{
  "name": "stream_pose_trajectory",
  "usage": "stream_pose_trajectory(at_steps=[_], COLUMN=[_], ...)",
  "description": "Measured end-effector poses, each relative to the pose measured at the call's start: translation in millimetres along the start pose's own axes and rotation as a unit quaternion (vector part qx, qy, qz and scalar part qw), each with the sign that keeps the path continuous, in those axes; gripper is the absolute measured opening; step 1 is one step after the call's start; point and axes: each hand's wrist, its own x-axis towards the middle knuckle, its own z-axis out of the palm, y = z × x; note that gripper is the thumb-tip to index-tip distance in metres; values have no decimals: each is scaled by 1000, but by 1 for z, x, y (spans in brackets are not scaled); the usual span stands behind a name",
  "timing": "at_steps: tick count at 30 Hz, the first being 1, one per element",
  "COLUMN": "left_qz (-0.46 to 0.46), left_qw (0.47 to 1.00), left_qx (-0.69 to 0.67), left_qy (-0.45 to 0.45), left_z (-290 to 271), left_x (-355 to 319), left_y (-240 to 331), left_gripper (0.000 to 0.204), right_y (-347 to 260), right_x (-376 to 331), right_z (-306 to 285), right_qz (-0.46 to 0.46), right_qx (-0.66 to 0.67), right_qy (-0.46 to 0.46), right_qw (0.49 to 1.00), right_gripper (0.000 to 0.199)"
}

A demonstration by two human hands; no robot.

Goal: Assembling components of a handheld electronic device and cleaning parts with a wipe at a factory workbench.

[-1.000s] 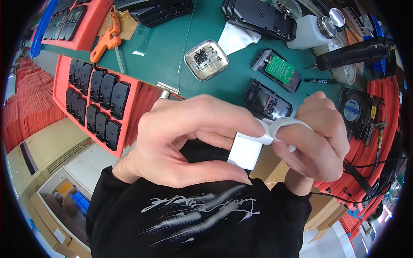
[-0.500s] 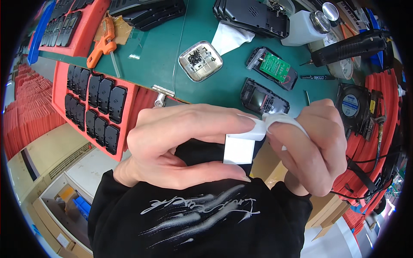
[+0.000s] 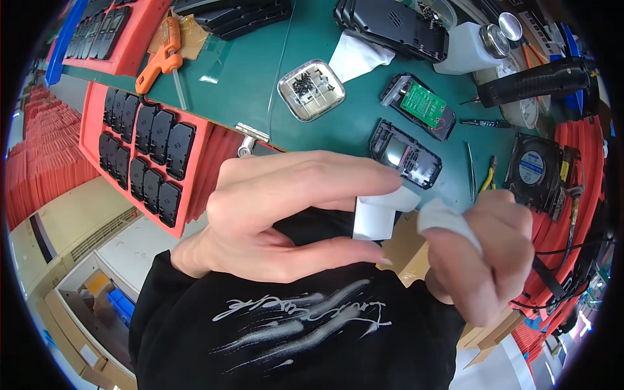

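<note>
- left hand (image 3: 292,208) is up close to the camera, fingers stretched out to the right and curled around a small black part (image 3: 325,224) with a white rectangular piece (image 3: 376,220) on its end
- that white piece sits right between the left index fingertip on top and the thumb tip underneath, so it's pinched, fingers only a little apart
- right hand (image 3: 484,253) is just to the right of it, fingers bunched up tight around a white wipe (image 3: 445,218), which pokes out over the top of the fingers toward the white piece, very near it, can't tell if they actually touch
- both hands hover over the near edge of the green mat (image 3: 260,84)
- past them on the mat: an opened black handset (image 3: 406,153), another one with a green circuit board (image 3: 421,104), a metal dish of screws (image 3: 311,90), tweezers (image 3: 470,172)
- red tray of black covers (image 3: 146,149) off to the left, orange glue gun (image 3: 159,58) further back
</note>
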Motion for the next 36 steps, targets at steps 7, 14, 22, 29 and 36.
stream_pose_trajectory(at_steps=[7,14,22,29,36], left_qz=[22,0,-15,-35,-38], left_qw=[1000,1000,1000,999,999], left_qx=[18,26,24,20,11], left_qy=[-12,-4,7,3,1], left_z=[-3,-2,-2,-3,-4], left_x=[0,0,-2,-2,-2], left_y=[-3,0,1,4,1], left_gripper=[57,56,58,61,56], right_y=[-5,1,-2,1,-5], right_x=[-1,1,6,4,0], right_z=[19,18,10,3,10], right_qz=[-32,-48,-6,17,-54], right_qx=[-38,-63,-77,-114,-51], right_qy=[-24,-9,-40,3,-57], right_qw=[998,997,996,993,996], right_gripper=[39,45,48,45,41])
